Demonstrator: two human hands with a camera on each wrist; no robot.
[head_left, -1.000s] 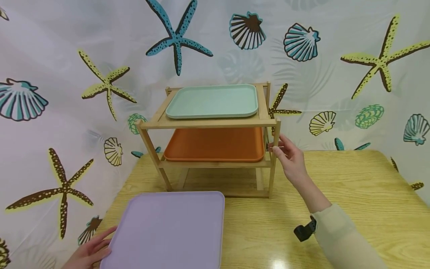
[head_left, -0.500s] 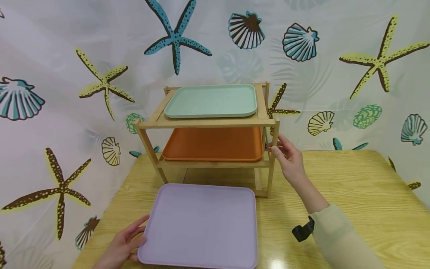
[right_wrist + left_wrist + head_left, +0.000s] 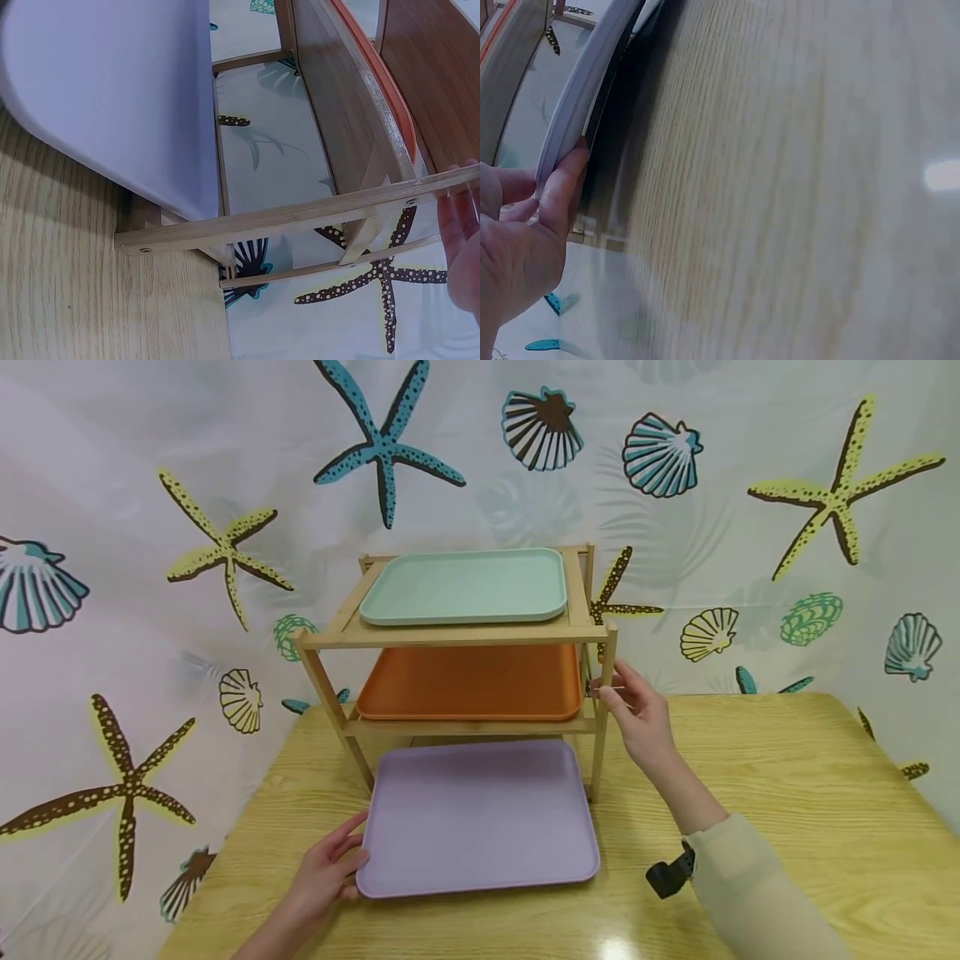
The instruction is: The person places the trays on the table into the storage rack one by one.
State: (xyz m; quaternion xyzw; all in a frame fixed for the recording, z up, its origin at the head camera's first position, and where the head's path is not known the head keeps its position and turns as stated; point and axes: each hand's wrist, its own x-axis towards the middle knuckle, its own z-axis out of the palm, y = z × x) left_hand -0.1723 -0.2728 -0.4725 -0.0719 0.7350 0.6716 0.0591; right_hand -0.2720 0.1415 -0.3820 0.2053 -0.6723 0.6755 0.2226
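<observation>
A lavender tray point(image 3: 480, 818) is held by its left edge in my left hand point(image 3: 322, 872), thumb above and fingers beneath. In the left wrist view the tray's rim point(image 3: 570, 112) shows raised off the tabletop. The tray's far edge reaches into the bottom level of a wooden three-level rack point(image 3: 457, 727). My right hand point(image 3: 637, 710) grips the rack's front right post, thumb in front and fingers around it. A mint tray point(image 3: 465, 585) lies on the top shelf and an orange tray point(image 3: 472, 685) on the middle shelf.
The wooden table point(image 3: 750, 777) extends to the right of the rack and in front of it. A sea-print curtain point(image 3: 450, 510) hangs close behind and along the left side. On my right wrist is a black strapped device point(image 3: 667, 875).
My left hand has moved right and forward with the lavender tray, from front left of the rack to its bottom opening. My right hand stays on the post.
</observation>
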